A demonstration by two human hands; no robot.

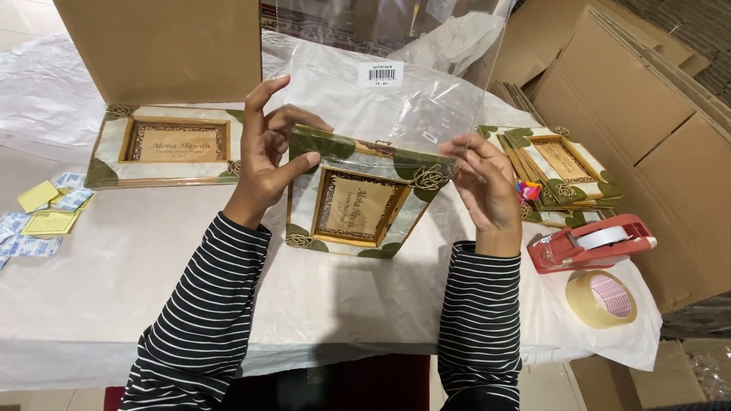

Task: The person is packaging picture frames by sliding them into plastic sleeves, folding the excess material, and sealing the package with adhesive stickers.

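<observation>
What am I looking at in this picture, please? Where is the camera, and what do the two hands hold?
The one picture comes from a camera on a person's head, looking down at their own bare hands; there is no machine. The left hand and the right hand hold a clear plastic bag over the top of a decorated picture frame, which stands tilted on a table covered in white sheet. Another frame lies at the left, a stack of frames at the right. Near the right edge are a red tape dispenser and a tape roll.
</observation>
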